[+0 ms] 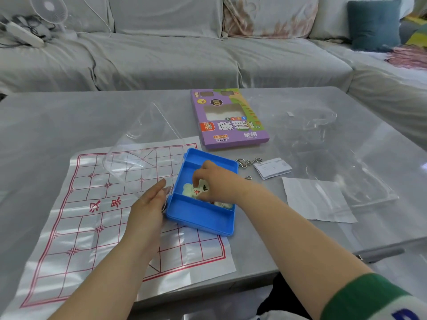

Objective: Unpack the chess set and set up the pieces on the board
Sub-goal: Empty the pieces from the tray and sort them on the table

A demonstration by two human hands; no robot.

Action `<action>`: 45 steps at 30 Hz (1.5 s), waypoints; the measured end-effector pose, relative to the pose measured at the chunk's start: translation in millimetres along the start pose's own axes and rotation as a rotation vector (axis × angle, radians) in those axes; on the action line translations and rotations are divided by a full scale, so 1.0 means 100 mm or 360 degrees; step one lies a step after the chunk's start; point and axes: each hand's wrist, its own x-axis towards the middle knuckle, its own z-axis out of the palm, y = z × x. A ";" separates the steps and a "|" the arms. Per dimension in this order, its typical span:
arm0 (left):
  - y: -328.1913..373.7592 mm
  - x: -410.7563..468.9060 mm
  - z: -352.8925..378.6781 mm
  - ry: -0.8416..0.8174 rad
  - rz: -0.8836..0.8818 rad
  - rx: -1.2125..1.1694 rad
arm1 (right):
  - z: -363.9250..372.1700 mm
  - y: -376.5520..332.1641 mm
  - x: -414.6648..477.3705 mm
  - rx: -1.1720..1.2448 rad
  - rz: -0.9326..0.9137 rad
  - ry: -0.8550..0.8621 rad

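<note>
At the centre of the frame a blue case (200,218) sits on the right part of the paper board (92,218), covering some of its red grid. Its clear lid (143,144) stands open to the upper left. The right hand (218,179) reaches into the middle compartment, its fingers curled and pinching pale chess pieces (201,190). The left hand (150,200) rests against the case's left side with its fingers straight.

On the desk (46,125), a purple carton (228,121) lies above the case. To the right are a metal ring puzzle (248,161), a leaflet (272,168), a white sheet (316,199) and a clear wrapper (323,139). A sofa (161,56) with a teal cushion (374,24) fills the top.
</note>
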 end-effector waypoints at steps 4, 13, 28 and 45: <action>-0.02 0.02 -0.01 0.0041 -0.0033 -0.0111 | 0.00 -0.03 -0.01 -0.0027 -0.0038 0.0017; 0.01 0.00 -0.06 0.0123 -0.0021 -0.0324 | -0.05 0.28 -0.23 0.0221 0.0147 0.0269; -0.02 0.00 -0.10 0.0103 -0.0023 -0.0277 | 0.05 0.11 -0.20 -0.0240 -0.0013 0.0072; -0.05 0.05 -0.15 -0.0003 -0.0137 -0.0597 | 0.08 0.09 0.04 -0.0139 -0.0095 -0.0034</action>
